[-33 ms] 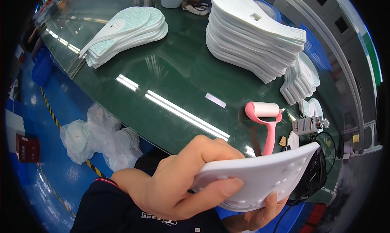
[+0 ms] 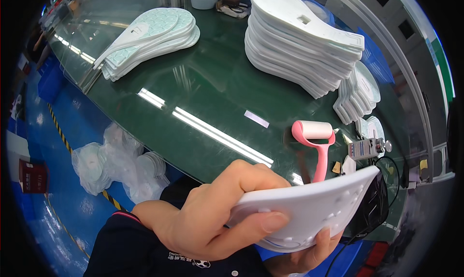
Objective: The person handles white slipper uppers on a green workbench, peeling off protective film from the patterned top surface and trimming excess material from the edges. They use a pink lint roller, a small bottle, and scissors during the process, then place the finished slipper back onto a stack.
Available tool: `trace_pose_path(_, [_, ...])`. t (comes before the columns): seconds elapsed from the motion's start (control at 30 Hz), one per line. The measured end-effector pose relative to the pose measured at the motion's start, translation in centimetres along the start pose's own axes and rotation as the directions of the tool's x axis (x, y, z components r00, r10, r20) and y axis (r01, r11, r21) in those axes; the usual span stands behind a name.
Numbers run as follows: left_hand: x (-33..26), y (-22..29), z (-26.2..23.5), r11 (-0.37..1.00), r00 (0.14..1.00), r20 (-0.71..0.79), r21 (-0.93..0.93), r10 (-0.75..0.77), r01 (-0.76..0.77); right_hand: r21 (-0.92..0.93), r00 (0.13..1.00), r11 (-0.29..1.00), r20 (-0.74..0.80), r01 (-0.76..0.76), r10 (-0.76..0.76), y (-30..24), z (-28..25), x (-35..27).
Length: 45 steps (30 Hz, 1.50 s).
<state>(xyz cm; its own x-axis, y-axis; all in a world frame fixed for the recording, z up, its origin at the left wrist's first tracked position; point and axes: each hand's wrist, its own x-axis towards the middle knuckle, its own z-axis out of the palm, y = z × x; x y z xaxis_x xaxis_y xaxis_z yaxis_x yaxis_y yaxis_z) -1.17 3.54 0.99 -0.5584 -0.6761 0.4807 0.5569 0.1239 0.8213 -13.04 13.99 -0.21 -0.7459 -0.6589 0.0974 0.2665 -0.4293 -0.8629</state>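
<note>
A white curved plastic panel (image 2: pixel 309 207) with small raised studs is held up in front of my body, over the table's near edge. My left hand (image 2: pixel 212 212) is closed round its left end, thumb on the studded face and fingers behind the rim. From below, my right hand (image 2: pixel 316 253) grips the lower right edge; only some of its fingers show. Just beyond the panel lies a lint roller (image 2: pixel 320 156) with a pink handle and a white roll, its handle end partly hidden by the panel.
A tall stack of white paddle-shaped panels (image 2: pixel 295 50) stands at the back right, a smaller pale-green patterned stack (image 2: pixel 154 33) at the back left. A small bottle (image 2: pixel 362 149) and a black cable (image 2: pixel 398 180) are at the right. Bagged parts (image 2: pixel 121 156) lie on the floor left.
The panel's right end has tipped up very slightly in my hands. Nothing else has visibly moved.
</note>
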Motion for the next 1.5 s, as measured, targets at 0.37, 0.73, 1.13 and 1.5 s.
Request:
trace_pose_path(0.37, [3.2, -2.4, -2.7, 0.774, 0.783, 0.361, 0.212, 0.506, -0.597, 0.186, 0.780, 0.787, 0.387, -0.588, 0.492, 2.8, -1.9, 4.2])
trace_pose_path(0.73, [1.4, -3.0, -1.3, 0.817, 0.916, 0.082, 0.425, 0.393, -0.389, -0.626, 0.716, 0.355, 0.552, 0.694, -0.426, -0.3, 1.4, 1.8])
trace_pose_path(1.13, [1.0, -1.9, -0.6, 0.806, 0.926, 0.087, 0.466, 0.367, -0.364, -0.333, 0.572, 0.613, 0.784, 0.717, -0.243, -0.1, 2.2, 3.3])
trace_pose_path(1.5, [0.1, -1.6, -1.3, 0.795, 0.947, 0.077, 0.525, 0.311, -0.304, -0.235, 0.493, 0.618, 0.822, 0.751, -0.287, 1.2, 1.7, 3.6])
